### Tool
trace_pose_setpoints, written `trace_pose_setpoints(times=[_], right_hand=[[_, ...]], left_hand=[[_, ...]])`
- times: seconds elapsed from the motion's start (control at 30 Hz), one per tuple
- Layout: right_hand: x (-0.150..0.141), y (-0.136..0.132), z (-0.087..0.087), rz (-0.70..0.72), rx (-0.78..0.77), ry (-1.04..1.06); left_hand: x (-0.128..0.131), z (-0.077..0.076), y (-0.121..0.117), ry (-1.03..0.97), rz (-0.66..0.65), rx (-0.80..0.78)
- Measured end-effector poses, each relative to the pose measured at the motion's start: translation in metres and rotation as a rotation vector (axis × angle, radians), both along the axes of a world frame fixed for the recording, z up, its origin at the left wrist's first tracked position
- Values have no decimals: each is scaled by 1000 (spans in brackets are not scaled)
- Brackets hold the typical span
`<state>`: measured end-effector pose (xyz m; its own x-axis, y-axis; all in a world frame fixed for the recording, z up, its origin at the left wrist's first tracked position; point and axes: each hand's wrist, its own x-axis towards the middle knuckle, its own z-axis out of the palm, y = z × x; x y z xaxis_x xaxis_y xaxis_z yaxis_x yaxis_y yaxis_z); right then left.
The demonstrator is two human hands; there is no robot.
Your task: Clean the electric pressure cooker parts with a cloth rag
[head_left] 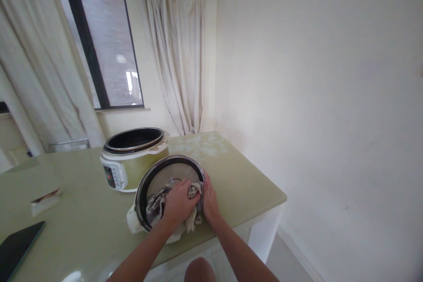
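Note:
Tilted up on the near part of the table is a pressure cooker lid [172, 168], its inner side with the dark sealing ring facing me. Bunched in my left hand [181, 200] is a patterned cloth [155, 207], pressed against the inside of the lid; part of it hangs over the lower rim. My right hand [210, 200] grips the lid's right rim, with its fingers partly hidden behind the edge. Just behind the lid stands the green and white electric pressure cooker [137, 169], uncovered, with its control panel facing left.
The pale green glass-topped table [238, 180] ends at a corner on the right, near a white wall [317, 97]. On the left lie a dark flat object [20, 249] and a small whitish packet [45, 202]. Curtains [178, 53] and a window [109, 44] are behind.

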<state>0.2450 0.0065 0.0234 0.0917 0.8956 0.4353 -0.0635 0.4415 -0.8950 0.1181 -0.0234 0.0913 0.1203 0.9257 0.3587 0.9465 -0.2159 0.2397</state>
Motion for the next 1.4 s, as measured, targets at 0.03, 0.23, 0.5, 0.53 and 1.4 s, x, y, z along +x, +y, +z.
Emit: trace_pose_setpoints(times=[0.03, 0.23, 0.5, 0.53, 1.4], right_hand=[[0, 0, 0, 2, 4, -2], [-1, 0, -5, -23, 43, -94], [1, 3, -6, -12, 40, -121], [2, 4, -6, -6, 27, -115], [1, 1, -4, -72, -22, 93]], left_hand=[[5, 0, 6, -3, 29, 46], [20, 20, 51, -3, 164, 247], [-39, 40, 79, 124, 343, 275], [-49, 41, 76, 139, 342, 264], [23, 7, 24, 74, 11, 186]])
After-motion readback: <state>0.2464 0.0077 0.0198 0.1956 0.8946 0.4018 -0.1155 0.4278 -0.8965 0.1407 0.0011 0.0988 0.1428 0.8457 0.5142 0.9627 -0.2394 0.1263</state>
